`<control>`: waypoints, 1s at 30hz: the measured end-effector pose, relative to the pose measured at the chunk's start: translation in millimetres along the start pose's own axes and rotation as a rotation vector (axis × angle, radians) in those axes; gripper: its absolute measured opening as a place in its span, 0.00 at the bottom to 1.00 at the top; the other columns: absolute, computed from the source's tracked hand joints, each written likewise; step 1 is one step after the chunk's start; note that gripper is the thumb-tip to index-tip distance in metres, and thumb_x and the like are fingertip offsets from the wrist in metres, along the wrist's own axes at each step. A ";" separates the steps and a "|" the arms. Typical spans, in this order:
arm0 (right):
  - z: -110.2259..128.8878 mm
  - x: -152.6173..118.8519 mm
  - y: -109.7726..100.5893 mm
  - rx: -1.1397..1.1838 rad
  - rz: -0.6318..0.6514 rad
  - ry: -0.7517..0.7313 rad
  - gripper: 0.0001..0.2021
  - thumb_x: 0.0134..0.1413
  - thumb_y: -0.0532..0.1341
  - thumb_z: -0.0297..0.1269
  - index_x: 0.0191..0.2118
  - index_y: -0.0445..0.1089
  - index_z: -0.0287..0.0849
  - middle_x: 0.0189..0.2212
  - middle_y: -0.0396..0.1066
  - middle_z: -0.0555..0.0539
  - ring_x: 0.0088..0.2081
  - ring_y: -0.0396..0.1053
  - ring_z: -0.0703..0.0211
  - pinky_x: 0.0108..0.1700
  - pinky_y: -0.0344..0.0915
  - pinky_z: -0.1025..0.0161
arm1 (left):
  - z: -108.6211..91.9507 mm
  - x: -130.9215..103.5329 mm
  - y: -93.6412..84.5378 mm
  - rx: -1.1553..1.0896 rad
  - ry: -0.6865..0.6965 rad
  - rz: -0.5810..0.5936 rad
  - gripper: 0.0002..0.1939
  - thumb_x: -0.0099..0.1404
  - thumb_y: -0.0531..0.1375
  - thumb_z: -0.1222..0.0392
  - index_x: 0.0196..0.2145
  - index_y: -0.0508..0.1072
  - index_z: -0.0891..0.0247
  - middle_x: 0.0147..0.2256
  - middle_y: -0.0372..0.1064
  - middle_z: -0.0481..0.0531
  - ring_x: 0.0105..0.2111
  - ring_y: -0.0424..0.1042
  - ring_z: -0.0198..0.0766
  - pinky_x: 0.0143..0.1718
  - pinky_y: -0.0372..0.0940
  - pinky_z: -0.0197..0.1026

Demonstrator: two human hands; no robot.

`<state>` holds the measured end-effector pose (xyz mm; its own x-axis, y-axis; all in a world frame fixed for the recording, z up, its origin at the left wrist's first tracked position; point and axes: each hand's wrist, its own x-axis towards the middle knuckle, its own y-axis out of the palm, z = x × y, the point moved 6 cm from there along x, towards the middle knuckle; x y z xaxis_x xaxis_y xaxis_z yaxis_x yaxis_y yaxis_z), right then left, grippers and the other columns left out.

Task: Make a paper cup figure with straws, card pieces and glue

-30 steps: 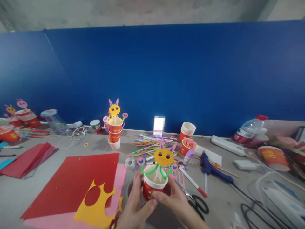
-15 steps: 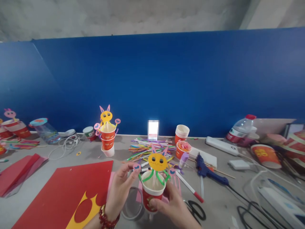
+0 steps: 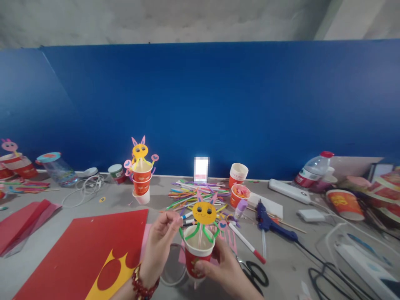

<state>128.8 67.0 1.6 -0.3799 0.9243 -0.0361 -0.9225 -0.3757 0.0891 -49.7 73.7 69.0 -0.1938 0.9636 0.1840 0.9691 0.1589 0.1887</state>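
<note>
My right hand (image 3: 226, 266) is wrapped round a red and white paper cup (image 3: 194, 260) and keeps it upright. Above the cup's rim stands a yellow paper face (image 3: 204, 213) with pink ears, on a stick that goes down into the cup. Green pipe-cleaner limbs (image 3: 191, 234) bend over the rim. On the right limb's end sits a pink paper disc (image 3: 223, 225) with a blue heart. My left hand (image 3: 161, 239) is pinched closed close to the left limb's tip; what its fingertips hold is hidden.
Red card (image 3: 75, 250) and cut yellow card (image 3: 93, 287) lie left. Behind are finished cup figures (image 3: 142, 179) and a pipe-cleaner pile (image 3: 184, 193). Rightward lie a marker (image 3: 248, 243), black-handled scissors (image 3: 258, 273), a blue glue gun (image 3: 271, 225) and cables.
The pink disc that showed at my left fingertips is out of sight now, and those fingers have turned slightly. The cup stays in my right hand, shifted slightly left in view.
</note>
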 end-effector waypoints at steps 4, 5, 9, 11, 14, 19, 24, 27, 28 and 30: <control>-3.5 0.7 -2.3 0.008 -0.025 0.009 0.36 0.36 0.75 0.54 0.50 0.69 0.41 0.48 0.76 0.37 0.51 0.72 0.36 0.53 0.66 0.45 | 0.9 -1.7 1.9 -0.039 -0.024 0.016 0.12 0.62 0.66 0.51 0.31 0.73 0.62 0.30 0.69 0.48 0.33 0.67 0.35 0.37 0.64 0.34; -3.5 0.9 -3.2 0.013 -0.037 0.012 0.36 0.36 0.75 0.55 0.50 0.69 0.42 0.47 0.77 0.37 0.51 0.72 0.35 0.53 0.66 0.45 | 1.5 -2.7 3.0 -0.046 -0.042 0.031 0.11 0.63 0.65 0.51 0.34 0.73 0.61 0.32 0.69 0.49 0.34 0.67 0.36 0.38 0.64 0.34; -3.1 1.0 -6.2 -0.010 -0.067 0.021 0.36 0.35 0.75 0.55 0.50 0.69 0.41 0.48 0.76 0.37 0.50 0.72 0.35 0.53 0.65 0.43 | 2.8 -5.7 5.2 -0.048 -0.060 0.070 0.11 0.65 0.63 0.51 0.38 0.70 0.60 0.34 0.67 0.48 0.36 0.67 0.36 0.39 0.64 0.35; -3.7 0.8 -6.0 -0.021 -0.059 0.015 0.36 0.36 0.75 0.53 0.51 0.68 0.40 0.49 0.76 0.36 0.51 0.72 0.35 0.53 0.65 0.43 | 3.6 -5.7 4.5 -0.026 -0.041 0.069 0.11 0.65 0.63 0.52 0.38 0.69 0.60 0.33 0.66 0.48 0.35 0.66 0.35 0.38 0.64 0.35; -5.9 0.7 -3.7 0.005 -0.027 -0.008 0.35 0.37 0.76 0.52 0.51 0.68 0.41 0.50 0.75 0.36 0.51 0.72 0.36 0.53 0.65 0.44 | 5.0 -4.6 2.4 0.017 -0.010 0.056 0.12 0.65 0.63 0.52 0.42 0.69 0.60 0.37 0.67 0.50 0.38 0.68 0.37 0.40 0.65 0.36; -7.0 0.1 -3.6 0.004 -0.035 -0.030 0.34 0.36 0.76 0.52 0.50 0.70 0.42 0.48 0.76 0.37 0.50 0.72 0.36 0.52 0.66 0.46 | 3.7 -4.3 2.4 0.042 0.021 0.064 0.09 0.67 0.61 0.52 0.39 0.70 0.60 0.34 0.67 0.49 0.35 0.67 0.35 0.37 0.64 0.34; 1.8 -1.1 -3.0 -0.044 -0.037 -0.008 0.34 0.35 0.76 0.54 0.49 0.71 0.41 0.46 0.77 0.37 0.49 0.73 0.36 0.52 0.66 0.45 | 4.1 -5.7 5.4 -0.004 -0.015 0.105 0.09 0.66 0.62 0.52 0.38 0.71 0.61 0.33 0.69 0.49 0.34 0.68 0.35 0.37 0.64 0.34; 3.4 -1.7 -5.4 -0.060 -0.075 -0.019 0.35 0.33 0.76 0.55 0.49 0.72 0.42 0.44 0.77 0.39 0.48 0.73 0.37 0.52 0.66 0.46 | 10.7 -8.3 8.4 -0.014 -0.047 0.159 0.11 0.67 0.61 0.52 0.42 0.71 0.60 0.35 0.70 0.50 0.36 0.69 0.37 0.39 0.65 0.36; 2.7 -1.8 -6.1 -0.062 -0.085 -0.023 0.36 0.33 0.76 0.55 0.49 0.72 0.42 0.44 0.77 0.39 0.48 0.73 0.37 0.52 0.66 0.46 | 12.6 -9.1 8.4 -0.008 -0.044 0.163 0.11 0.67 0.60 0.51 0.41 0.71 0.60 0.35 0.70 0.50 0.36 0.69 0.38 0.39 0.65 0.37; 0.7 -1.7 -7.2 -0.077 -0.101 -0.020 0.36 0.32 0.76 0.56 0.48 0.73 0.42 0.44 0.77 0.38 0.47 0.73 0.36 0.51 0.67 0.46 | 14.5 -9.9 6.3 0.019 -0.019 0.133 0.10 0.69 0.58 0.51 0.38 0.72 0.61 0.35 0.69 0.51 0.37 0.69 0.38 0.41 0.64 0.37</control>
<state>136.1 68.1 1.8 -0.2843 0.9585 -0.0214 -0.9587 -0.2842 0.0097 -39.5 68.3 54.3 -0.0609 0.9803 0.1881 0.9888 0.0336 0.1452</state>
